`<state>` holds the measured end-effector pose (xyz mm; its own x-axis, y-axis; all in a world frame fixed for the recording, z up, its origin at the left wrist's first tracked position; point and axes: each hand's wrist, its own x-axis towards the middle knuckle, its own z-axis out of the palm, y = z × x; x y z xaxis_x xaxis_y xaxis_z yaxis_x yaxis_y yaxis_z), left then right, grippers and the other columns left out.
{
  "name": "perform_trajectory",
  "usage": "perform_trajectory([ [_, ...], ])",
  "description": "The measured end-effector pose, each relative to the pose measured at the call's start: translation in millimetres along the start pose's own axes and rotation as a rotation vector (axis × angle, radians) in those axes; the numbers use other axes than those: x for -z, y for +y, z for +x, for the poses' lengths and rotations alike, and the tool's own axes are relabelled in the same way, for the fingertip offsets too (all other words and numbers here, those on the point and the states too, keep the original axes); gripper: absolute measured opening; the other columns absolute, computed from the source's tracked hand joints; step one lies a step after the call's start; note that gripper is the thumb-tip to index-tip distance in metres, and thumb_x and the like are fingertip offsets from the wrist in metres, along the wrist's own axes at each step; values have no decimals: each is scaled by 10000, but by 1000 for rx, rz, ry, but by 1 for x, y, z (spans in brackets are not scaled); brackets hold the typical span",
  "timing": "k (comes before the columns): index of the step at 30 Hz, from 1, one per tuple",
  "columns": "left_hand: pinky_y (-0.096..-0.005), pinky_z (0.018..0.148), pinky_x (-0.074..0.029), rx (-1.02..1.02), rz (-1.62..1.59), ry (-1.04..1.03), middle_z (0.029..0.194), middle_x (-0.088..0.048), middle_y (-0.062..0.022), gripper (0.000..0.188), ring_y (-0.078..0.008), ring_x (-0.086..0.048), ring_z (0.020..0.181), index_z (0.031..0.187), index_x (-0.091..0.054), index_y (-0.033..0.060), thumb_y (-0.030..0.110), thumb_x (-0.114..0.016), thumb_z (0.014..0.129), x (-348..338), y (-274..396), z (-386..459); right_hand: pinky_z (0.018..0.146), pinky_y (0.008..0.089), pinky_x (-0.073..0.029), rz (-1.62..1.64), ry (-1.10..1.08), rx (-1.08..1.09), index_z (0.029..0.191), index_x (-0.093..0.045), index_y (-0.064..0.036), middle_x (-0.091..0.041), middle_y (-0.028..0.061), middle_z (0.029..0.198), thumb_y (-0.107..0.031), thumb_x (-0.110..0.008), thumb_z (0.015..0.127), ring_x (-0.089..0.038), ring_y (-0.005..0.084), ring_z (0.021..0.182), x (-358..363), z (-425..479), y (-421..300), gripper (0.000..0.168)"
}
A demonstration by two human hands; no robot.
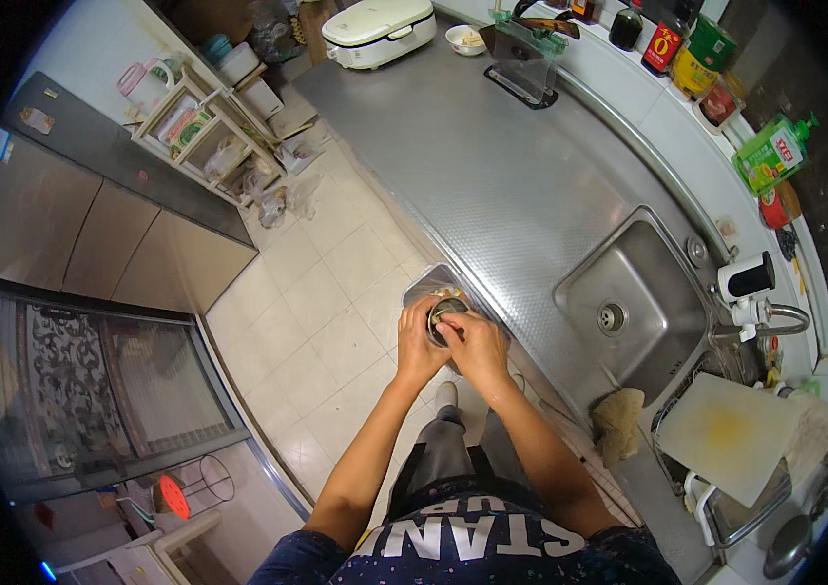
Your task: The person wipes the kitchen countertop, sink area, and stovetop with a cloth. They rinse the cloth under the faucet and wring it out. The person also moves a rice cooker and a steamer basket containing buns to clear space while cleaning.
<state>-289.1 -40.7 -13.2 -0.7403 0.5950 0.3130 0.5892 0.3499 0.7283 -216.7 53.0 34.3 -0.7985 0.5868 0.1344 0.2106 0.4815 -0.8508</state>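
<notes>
My left hand (419, 342) is wrapped around a small round metal cup (433, 335), perhaps a sink strainer basket, tilted so its mouth shows. The fingers of my right hand (478, 349) reach into that mouth, thumb and fingertips together. Whether they pinch some of the pale scraps inside is too small to tell. Both hands are over a lined waste bin (414, 287) on the floor beside the counter front. Peelings or food scraps (450, 292) show in the bin just beyond the cup; my hands hide much of the rest.
To the right is a steel counter (472, 161) with a sink (662, 292) and tap (786, 316). A cloth (617, 424) hangs by the sink, near a cutting board (728, 431) on a rack. A knife block (523, 62) and a white electric cooker (381, 33) stand farther along.
</notes>
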Motion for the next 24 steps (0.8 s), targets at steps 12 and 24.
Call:
perform_trajectory([
  [12,-404,909,-376,187,-3,91,1116,-506,-139,798,-323,-469,1051,1124,-444,40,163,-861,455,12,-35,-9,517,299,-417,243,19,-269,767,-610,-27,-572,83,632,-130,-654,747,-538,169,541,-15,-11,45,114],
  [24,-401,891,-387,152,67,80,1082,-520,-139,738,-321,-486,1018,1112,-445,36,169,-839,503,10,-51,-17,596,305,-471,233,-169,-125,911,-624,-5,-605,100,760,-71,-616,786,-609,204,676,-49,2,73,141],
])
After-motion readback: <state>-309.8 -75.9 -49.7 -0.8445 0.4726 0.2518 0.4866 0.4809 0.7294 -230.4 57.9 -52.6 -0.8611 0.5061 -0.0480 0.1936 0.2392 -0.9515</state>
